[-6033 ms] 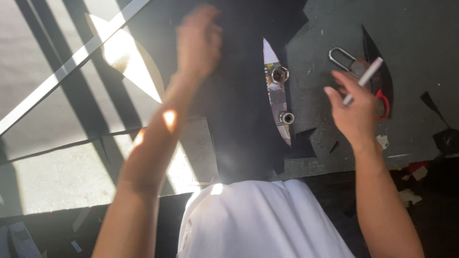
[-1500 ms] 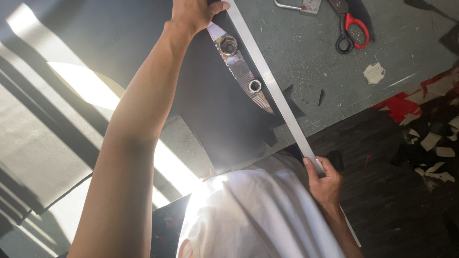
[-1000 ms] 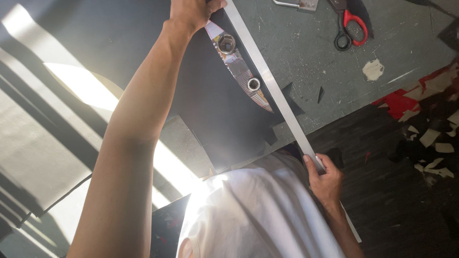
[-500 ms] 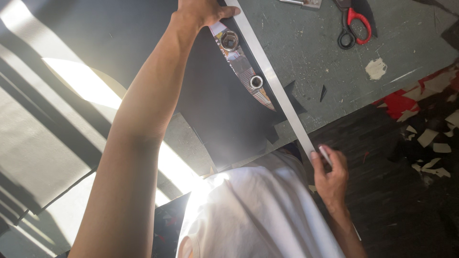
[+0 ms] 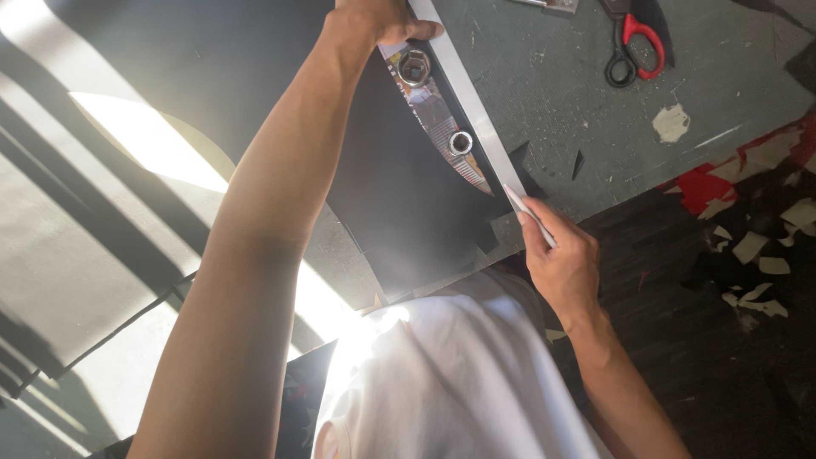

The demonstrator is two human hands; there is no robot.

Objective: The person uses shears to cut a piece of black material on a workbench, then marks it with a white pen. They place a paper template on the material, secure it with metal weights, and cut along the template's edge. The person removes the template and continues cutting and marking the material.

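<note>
Black sheet [image 5: 408, 212] on tabletop [image 5: 561, 93]; left hand [image 5: 382, 15] fingers press ruler [image 5: 463, 93] flat, right hand [image 5: 565, 263] fingers clamped on knife [image 5: 529, 215] at ruler's edge.

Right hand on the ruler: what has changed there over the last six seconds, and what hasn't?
Six seconds ago the right hand was raised near the scissors holding a pale blade-like tool, with no ruler on the black sheet. Now the ruler lies along the sheet, and lately the hand has slid up its lower end. The left hand remains pressing the top end; both metal weights stayed put.
</note>
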